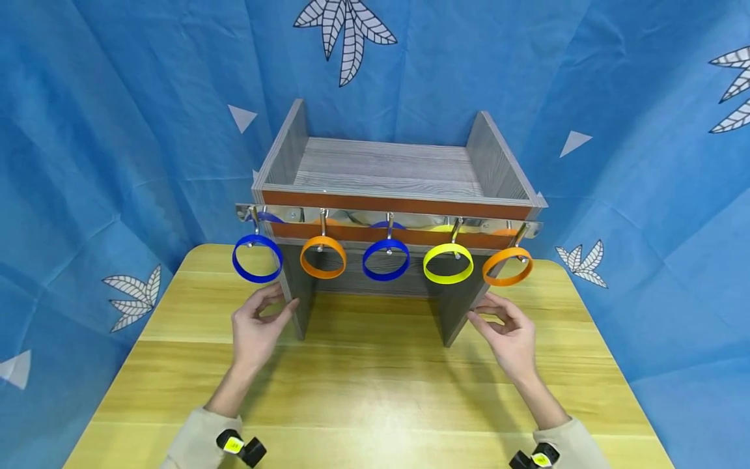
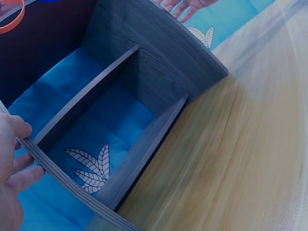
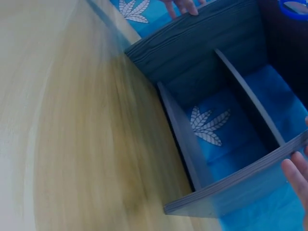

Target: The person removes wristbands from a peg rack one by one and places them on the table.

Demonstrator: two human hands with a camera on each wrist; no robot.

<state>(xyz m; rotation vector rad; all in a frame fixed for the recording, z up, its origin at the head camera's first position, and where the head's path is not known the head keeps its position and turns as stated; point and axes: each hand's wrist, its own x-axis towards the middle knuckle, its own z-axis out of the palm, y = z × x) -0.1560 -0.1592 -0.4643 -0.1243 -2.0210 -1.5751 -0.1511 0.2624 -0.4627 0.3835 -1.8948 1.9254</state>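
Note:
A grey wood-grain shelf (image 1: 387, 170) stands on the table, with an open tray top and two side panels. My left hand (image 1: 255, 329) pinches the front edge of its left side panel (image 1: 300, 316), thumb and fingers on either side. On the opposite side, my right hand (image 1: 508, 333) grips the right side panel (image 1: 454, 319) the same way. Across the front runs a shiny metal rail (image 1: 363, 219) with several hooks. Blue (image 1: 385, 260), orange (image 1: 323, 258) and yellow (image 1: 448, 264) rings hang from it. Crossboards (image 2: 91, 96) join the panels inside, seen in the left wrist view.
The shelf stands toward the back of a yellow wood-grain table (image 1: 369, 391). A blue curtain (image 1: 146, 98) printed with white leaves hangs behind and on both sides. Black devices with yellow labels are strapped at both wrists.

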